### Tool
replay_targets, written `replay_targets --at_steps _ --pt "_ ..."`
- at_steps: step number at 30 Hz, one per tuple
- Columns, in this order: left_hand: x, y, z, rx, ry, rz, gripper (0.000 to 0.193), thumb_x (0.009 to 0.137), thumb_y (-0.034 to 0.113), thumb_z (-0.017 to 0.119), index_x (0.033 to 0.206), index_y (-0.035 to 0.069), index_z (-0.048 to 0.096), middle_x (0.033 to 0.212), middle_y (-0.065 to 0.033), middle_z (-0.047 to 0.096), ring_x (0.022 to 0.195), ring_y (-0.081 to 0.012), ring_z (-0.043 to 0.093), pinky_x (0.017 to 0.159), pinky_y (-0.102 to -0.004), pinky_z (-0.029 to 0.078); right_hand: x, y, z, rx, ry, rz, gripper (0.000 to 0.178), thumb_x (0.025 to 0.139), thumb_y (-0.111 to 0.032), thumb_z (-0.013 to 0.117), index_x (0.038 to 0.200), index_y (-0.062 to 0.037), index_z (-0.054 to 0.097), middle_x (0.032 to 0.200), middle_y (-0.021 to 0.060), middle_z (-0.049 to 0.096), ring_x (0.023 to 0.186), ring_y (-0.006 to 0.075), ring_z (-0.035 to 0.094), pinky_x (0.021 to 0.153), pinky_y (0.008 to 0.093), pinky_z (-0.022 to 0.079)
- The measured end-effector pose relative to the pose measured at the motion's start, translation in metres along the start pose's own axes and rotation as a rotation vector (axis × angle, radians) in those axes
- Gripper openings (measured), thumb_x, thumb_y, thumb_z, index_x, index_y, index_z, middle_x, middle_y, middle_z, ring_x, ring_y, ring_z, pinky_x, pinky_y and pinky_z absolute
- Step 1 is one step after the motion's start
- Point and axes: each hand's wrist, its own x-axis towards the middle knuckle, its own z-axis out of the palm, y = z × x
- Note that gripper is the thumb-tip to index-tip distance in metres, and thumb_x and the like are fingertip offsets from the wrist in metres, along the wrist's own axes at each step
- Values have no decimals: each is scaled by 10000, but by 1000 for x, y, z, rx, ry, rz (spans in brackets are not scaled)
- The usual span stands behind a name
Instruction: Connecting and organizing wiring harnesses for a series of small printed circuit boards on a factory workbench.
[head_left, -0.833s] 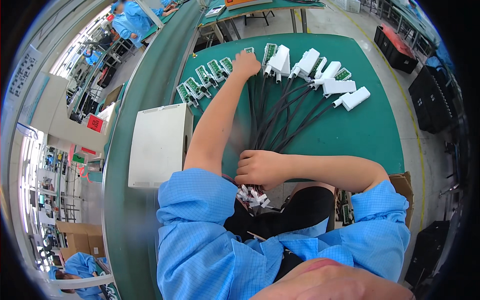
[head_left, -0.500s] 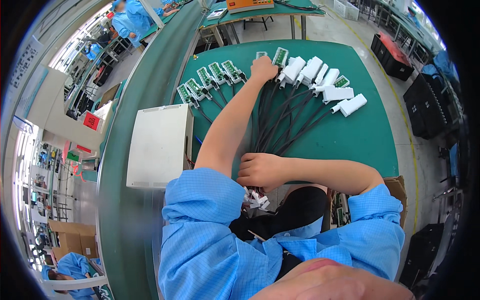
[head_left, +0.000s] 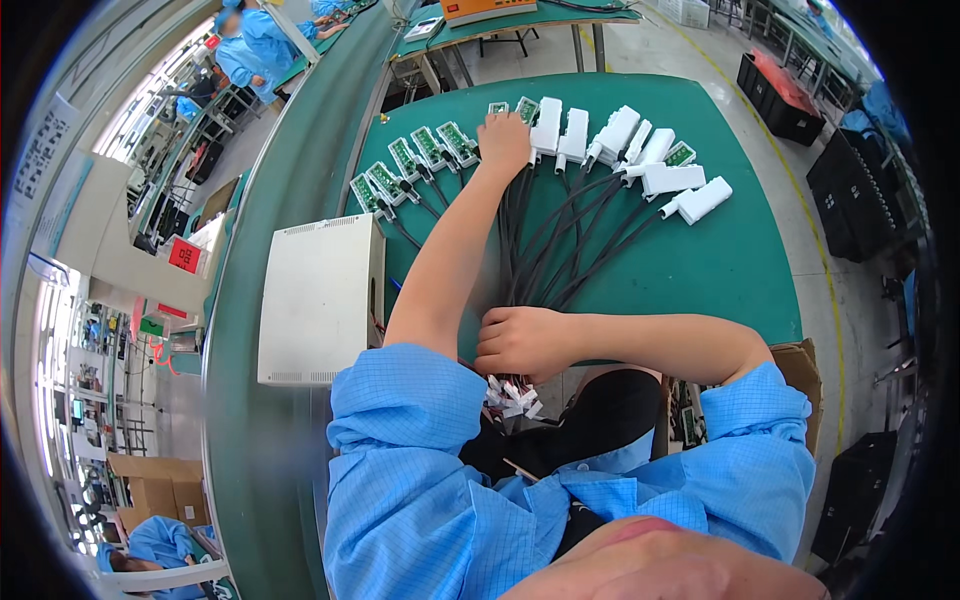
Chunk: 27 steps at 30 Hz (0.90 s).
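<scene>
My left hand reaches to the far part of the green table, fingers closed around the near end of a small white-cased circuit board. Another green circuit board shows just past its fingertips; the exact grip is hidden. Several white cases on black cables fan out to the right of this hand. Other open cases with green boards lie to its left. My right hand, at the table's near edge, is closed around the bundle of black cables. White connectors on thin wires hang below it.
A beige metal box stands left of the cables, beside a long green belt-like surface. An orange device sits on a farther table. Black crates line the right floor. Co-workers in blue are at the upper left.
My left hand has shifted left with the cased board. White cases beside it have also moved left and spread apart. My right hand stays on the cable bundle.
</scene>
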Motion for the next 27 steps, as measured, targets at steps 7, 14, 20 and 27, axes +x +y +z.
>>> replay_targets --at_steps 7,14,20,27 --pt "0 -17 5 -33 -195 79 625 1000 483 337 1469 74 398 1583 -143 293 1464 -372 258 1155 -630 179 3 1 -1 10 -5 -2 465 576 -166 744 1009 -52 620 913 65 646 928 242 615 916 392 440" --pt "4 -3 -20 106 -358 11 648 1015 503 252 1529 112 302 1614 -101 237 1478 -349 231 1165 -639 133 10 -1 -18 -31 41 -31 468 574 -187 750 999 -49 611 927 77 645 927 242 609 903 390 437" --pt "-3 6 2 334 -341 39 677 1013 521 246 1531 87 287 1612 -88 248 1483 -330 219 1155 -651 111 18 -15 -43 -59 -43 127 454 698 -121 713 1134 -55 606 974 66 640 992 213 605 884 350 422" --pt "-4 7 -1 290 -147 22 710 992 550 318 1444 13 431 1562 -214 301 1439 -366 303 1138 -618 209 3 -24 -11 -119 53 165 369 723 -105 693 1083 -65 626 927 60 632 961 209 598 919 363 419"
